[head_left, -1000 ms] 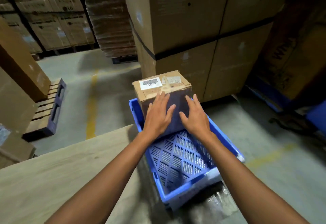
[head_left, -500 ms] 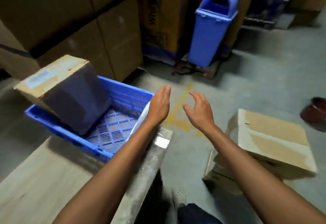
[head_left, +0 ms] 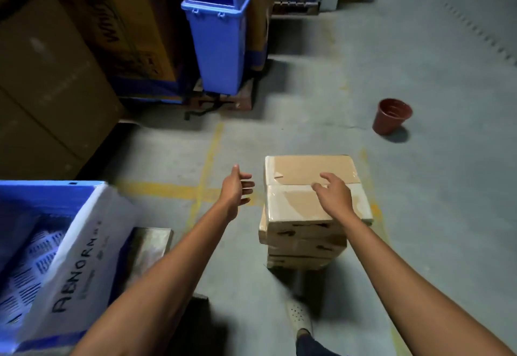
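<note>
The carton stack (head_left: 302,241) stands on the floor and is taken as the reference for all positions. Its top carton (head_left: 293,204) is the item in hand; a seam is seen across the upper face, and it cannot be told whether one carton or two side-by-side cartons form that layer.

The right hand (head_left: 334,194) is held over the upper face of the stack, fingers spread and lightly bent. Nothing is gripped, and contact with the cardboard cannot be confirmed. The left hand (head_left: 236,192) is held just to the left of the stack, apart from it, with the palm turned toward the carton and the fingers relaxed. It is empty.

This arrangement is judged to be a two-sided approach: one palm is presented to each flank so that the carton can be clamped between them — a wide, smooth-sided load offers no handle.

A blue crate (head_left: 70,185) is set to the left of the stack and nearer the camera, on a raised surface. It is probably kept close so that transfers stay short. A blue waste bin (head_left: 218,33) stands beyond the stack to the left, and a red pot (head_left: 391,116) beyond it to the right — both well apart. A shoe (head_left: 299,318) is planted just short of the stack, which suggests a close stance for the lift.
</note>
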`<state>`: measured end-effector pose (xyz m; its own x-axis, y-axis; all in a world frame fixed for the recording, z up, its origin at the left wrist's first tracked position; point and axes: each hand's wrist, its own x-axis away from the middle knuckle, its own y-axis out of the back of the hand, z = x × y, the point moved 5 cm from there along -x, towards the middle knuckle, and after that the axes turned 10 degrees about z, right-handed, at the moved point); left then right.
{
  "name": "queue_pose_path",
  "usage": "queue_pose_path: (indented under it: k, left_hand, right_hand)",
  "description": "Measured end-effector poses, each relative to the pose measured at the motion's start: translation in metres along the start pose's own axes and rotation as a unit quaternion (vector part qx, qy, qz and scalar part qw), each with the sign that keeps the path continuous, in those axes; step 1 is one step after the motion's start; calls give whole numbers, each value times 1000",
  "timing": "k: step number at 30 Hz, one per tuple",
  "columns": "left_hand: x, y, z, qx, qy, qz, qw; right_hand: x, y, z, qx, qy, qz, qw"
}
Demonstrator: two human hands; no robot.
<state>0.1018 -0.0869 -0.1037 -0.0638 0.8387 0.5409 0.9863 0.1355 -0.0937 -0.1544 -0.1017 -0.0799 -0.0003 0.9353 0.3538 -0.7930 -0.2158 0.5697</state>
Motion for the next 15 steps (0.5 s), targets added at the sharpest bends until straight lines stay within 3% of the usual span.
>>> queue_pose_path:
  k: [6,10,15]
  left_hand:
    - [-52,-52,58,-44,84,-70,993]
    - [-68,-64,94,-42,123,-86,988]
    - [-50,-72,89,-63,97,-130,985]
  right_hand:
    - [-50,51,-98,40,-129,-12,991]
    - [-61,53,-140,-1,-203,7,979]
    - [-61,48,-144,-52,-212,-5,976]
